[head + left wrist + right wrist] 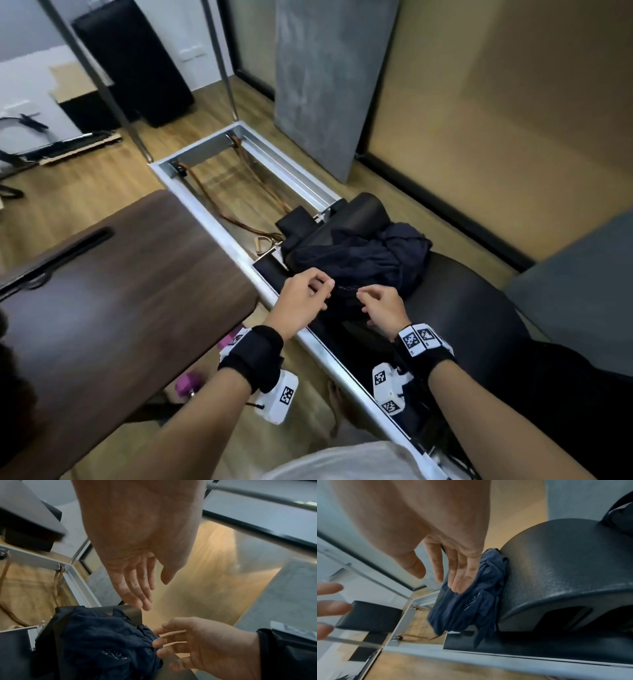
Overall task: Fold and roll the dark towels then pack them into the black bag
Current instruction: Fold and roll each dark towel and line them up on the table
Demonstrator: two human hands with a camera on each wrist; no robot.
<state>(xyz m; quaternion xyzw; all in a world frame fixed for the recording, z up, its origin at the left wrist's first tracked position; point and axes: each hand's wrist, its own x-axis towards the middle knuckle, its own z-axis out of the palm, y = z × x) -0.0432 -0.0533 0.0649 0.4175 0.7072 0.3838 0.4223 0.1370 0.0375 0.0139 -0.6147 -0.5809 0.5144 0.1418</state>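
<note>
Here both hands [303,303] [383,308] hover open-fingered over the crumpled dark towels [370,257]

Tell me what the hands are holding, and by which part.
Nothing is held. Left hand and right hand hang open by the crumpled towels; the right fingers may brush the cloth.

left hand [301,301] fingers loose; right hand [383,310] likewise, side by side
</note>
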